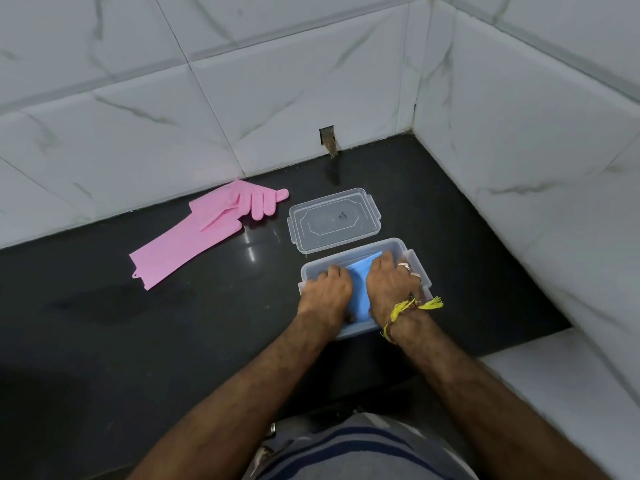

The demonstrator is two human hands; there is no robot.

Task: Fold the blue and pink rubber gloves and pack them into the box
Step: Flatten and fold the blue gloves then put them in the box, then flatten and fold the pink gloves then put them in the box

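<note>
A clear plastic box (405, 251) stands on the black counter, right of centre. Inside it lies the folded blue glove (360, 289), a strip of it showing between my hands. My left hand (327, 294) presses down on the glove's left part, fingers curled into the box. My right hand (389, 284), with a ring and a yellow thread band at the wrist, presses on its right part. The pink glove (204, 233) lies flat on the counter to the left, near the wall, its fingers pointing right.
The box's clear lid (334, 220) lies just behind the box. White marble-look tiled walls (519, 140) close the counter (173, 334) at the back and on the right. A small hole in the back wall sits above the lid.
</note>
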